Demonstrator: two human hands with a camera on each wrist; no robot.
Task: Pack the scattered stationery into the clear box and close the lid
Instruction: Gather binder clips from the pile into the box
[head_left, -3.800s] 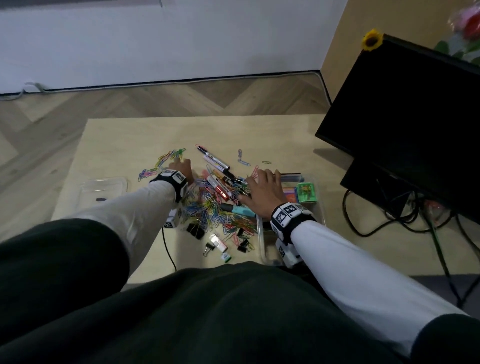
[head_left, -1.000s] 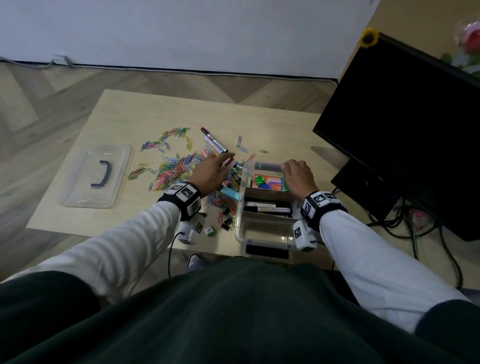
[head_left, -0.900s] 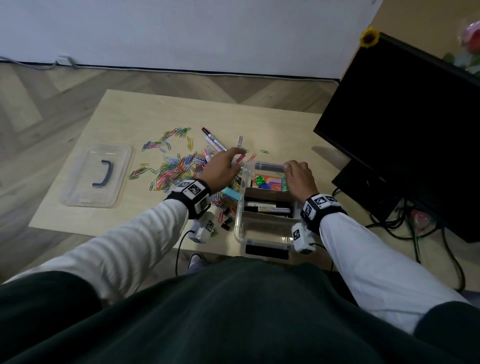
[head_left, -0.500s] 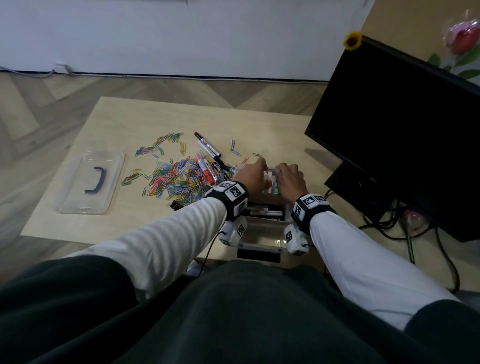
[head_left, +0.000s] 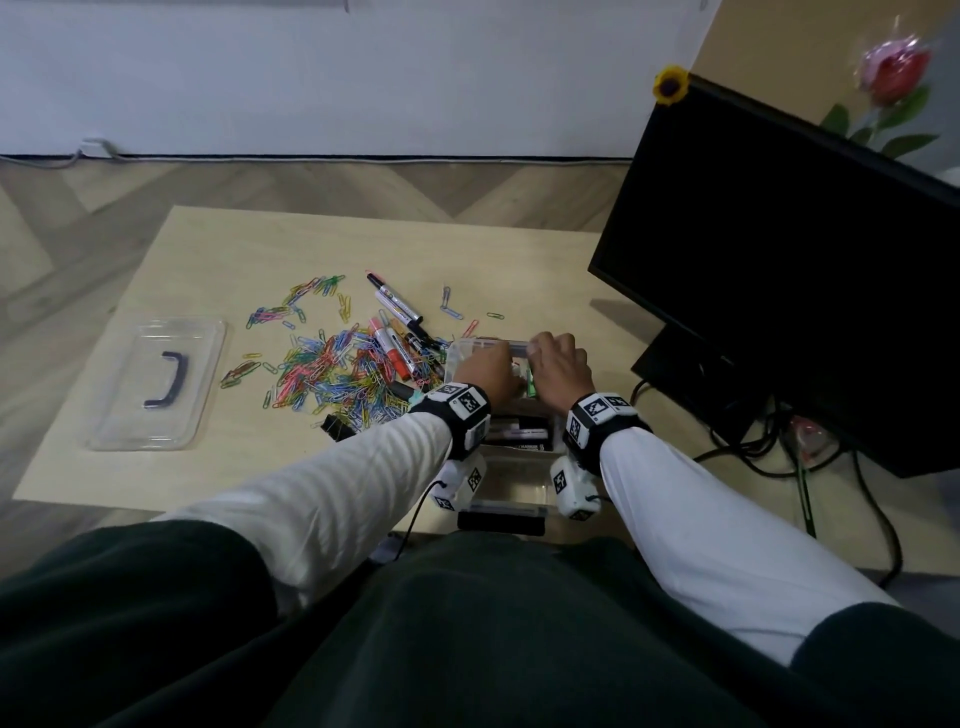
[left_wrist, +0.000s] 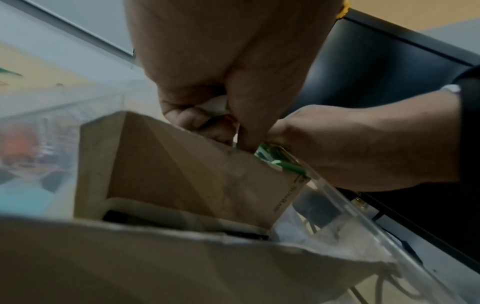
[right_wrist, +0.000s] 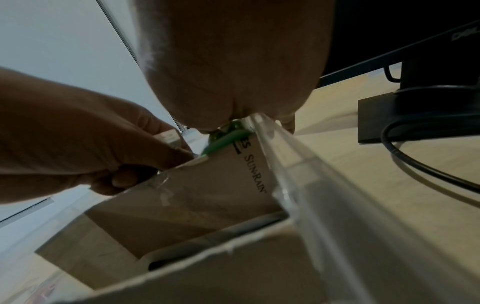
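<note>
Lengthwise toward the wall — clear box (head_left: 470, 349) — both hands inside.

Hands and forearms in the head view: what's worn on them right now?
Both hands, left hand and right hand, are bare. Each arm wears a long white sleeve. Each wrist carries a black band with square black-and-white tags, and a white camera pod beneath, trailing a thin black cable.

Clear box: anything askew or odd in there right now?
Yes. In the clear box, a brown cardboard box sits tilted, one corner riding up against the clear wall rather than lying flat. Both hands work at its far end: left hand, right hand. The lid lies apart, and paper clips remain scattered on the table.
</note>
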